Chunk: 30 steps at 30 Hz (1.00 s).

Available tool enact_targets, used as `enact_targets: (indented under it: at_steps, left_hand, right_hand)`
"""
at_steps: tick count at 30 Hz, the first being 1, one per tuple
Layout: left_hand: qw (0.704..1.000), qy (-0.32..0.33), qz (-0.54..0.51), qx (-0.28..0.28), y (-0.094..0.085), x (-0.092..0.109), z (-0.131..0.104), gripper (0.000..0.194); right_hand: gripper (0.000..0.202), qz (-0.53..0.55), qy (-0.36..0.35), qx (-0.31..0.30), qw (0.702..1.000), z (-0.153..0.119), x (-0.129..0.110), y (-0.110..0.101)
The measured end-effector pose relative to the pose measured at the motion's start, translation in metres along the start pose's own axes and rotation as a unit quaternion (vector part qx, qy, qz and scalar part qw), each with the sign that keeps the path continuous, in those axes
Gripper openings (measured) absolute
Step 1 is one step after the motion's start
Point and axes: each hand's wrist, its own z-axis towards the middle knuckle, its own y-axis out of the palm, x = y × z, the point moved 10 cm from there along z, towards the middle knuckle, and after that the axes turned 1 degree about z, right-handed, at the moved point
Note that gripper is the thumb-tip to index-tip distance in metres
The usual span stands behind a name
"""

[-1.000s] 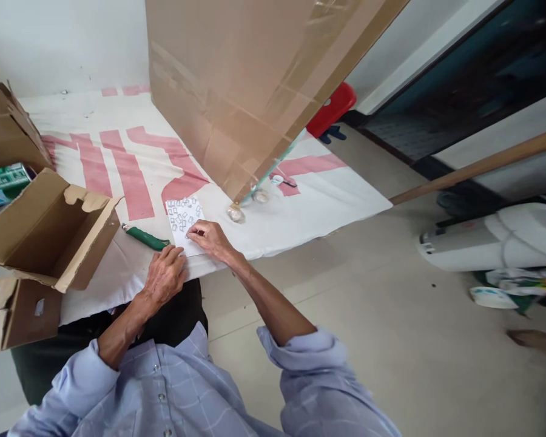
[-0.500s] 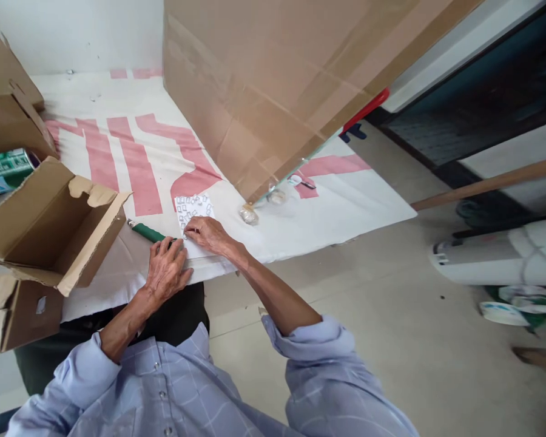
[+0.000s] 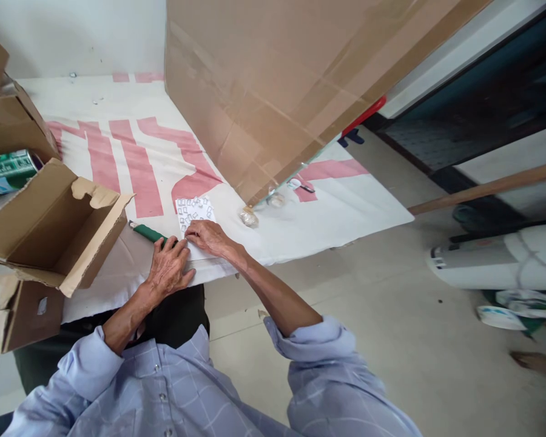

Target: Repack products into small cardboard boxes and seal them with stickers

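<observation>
A small white sheet point(image 3: 195, 208) lies near the front edge of the cloth-covered table, with several little grey-outlined squares spread over its upper part. Over its lower part is my right hand point(image 3: 212, 238), fingertips pinched together and pressed down. Whatever they hold is hidden or too small to make out. My left hand point(image 3: 169, 267) rests palm down at the sheet's left side, its fingers stretched out and apart. A dark green tool with a metal tip point(image 3: 146, 231) lies on the cloth just beyond it, its near end hidden under those fingers.
An open cardboard box point(image 3: 50, 224) stands at the left, near a green can point(image 3: 9, 172). A large cardboard panel point(image 3: 264, 91) rises over the table's back. Near its lower corner sit a small clear-wrapped lump point(image 3: 249, 216) and a pen-like object point(image 3: 307, 189).
The view has shifted very slightly. Both hands keep almost the same place and pose at the sheet.
</observation>
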Motion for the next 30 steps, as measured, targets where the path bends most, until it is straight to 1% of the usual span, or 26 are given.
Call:
enact_targets:
  at_steps: [3,7,14,17,21,23,25,26,28,30]
  left_hand:
    - [1.0,-0.002,-0.002,0.005,0.0,0.0,0.0,0.028]
    - [1.0,-0.001,0.005,-0.004,0.001,0.001,0.001,0.029]
    - [1.0,0.009,0.022,-0.014,0.002,0.004,-0.001,0.031]
    - [0.999,0.015,0.033,-0.008,0.003,0.005,-0.005,0.034]
    - [0.999,0.012,0.038,0.006,0.007,0.004,-0.01,0.036]
    - [0.999,0.007,0.036,0.007,0.011,0.003,-0.012,0.035]
    - [0.999,0.004,0.034,0.008,0.013,0.002,-0.013,0.034]
    - [0.999,0.005,0.034,0.009,0.014,0.001,-0.014,0.033]
    - [0.999,0.005,0.034,0.015,0.015,0.001,-0.014,0.03]
    - [0.999,0.006,0.036,0.021,0.015,0.0,-0.015,0.028]
  right_hand:
    - [0.022,-0.008,-0.009,0.002,1.0,0.001,0.0,0.001]
    - [0.02,-0.002,-0.008,0.008,1.0,0.001,0.0,0.002]
    - [0.016,-0.016,0.042,0.063,0.997,0.0,0.007,-0.003]
    - [0.014,0.002,0.035,0.099,0.994,-0.001,0.005,-0.016]
    - [0.008,0.066,0.005,0.173,0.983,-0.003,-0.003,-0.047]
    - [0.007,0.149,-0.002,0.202,0.968,-0.005,-0.004,-0.061]
    - [0.019,0.271,0.007,0.213,0.939,-0.006,-0.001,-0.069]
    - [0.027,0.337,0.018,0.211,0.917,-0.006,0.001,-0.07]
    - [0.039,0.456,0.043,0.187,0.869,-0.008,0.002,-0.066]
    - [0.047,0.542,0.06,0.153,0.824,-0.01,-0.003,-0.059]
